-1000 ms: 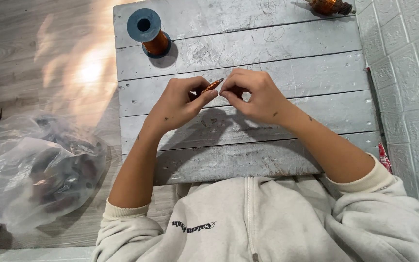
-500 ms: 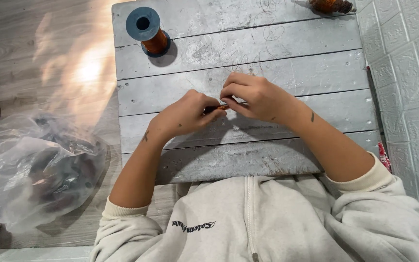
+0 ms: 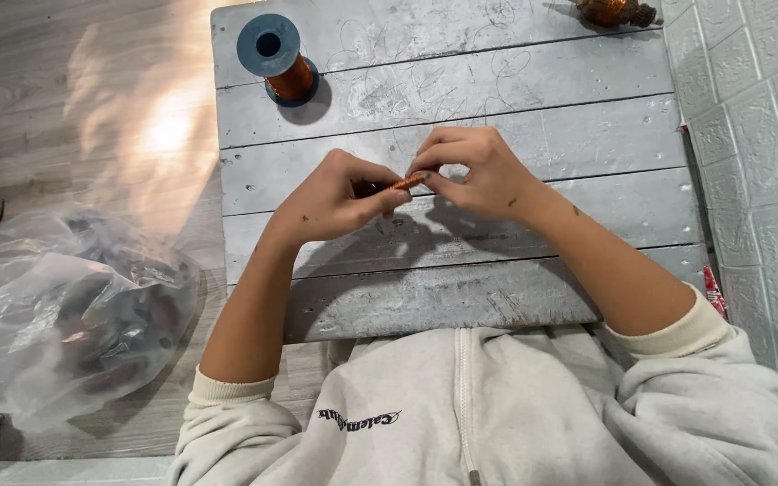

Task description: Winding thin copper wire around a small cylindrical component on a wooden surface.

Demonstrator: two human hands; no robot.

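Wire spool (image 3: 274, 54) on the table (image 3: 533, 99) at far left, plastic bag (image 3: 65, 310) on the floor left of it.

A cream-white zipped sweatshirt with small dark chest lettering is worn; its ribbed cuffs are pushed up, leaving the left hand (image 3: 335, 198) and right hand (image 3: 479, 171) bare.

Grey plank table (image 3: 515, 99), copper wire spool (image 3: 277, 56) upright near its far-left corner

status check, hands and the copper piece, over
Left hand and right hand both pinching small copper coil above grey table. Wire spool far off. Nothing blocking.
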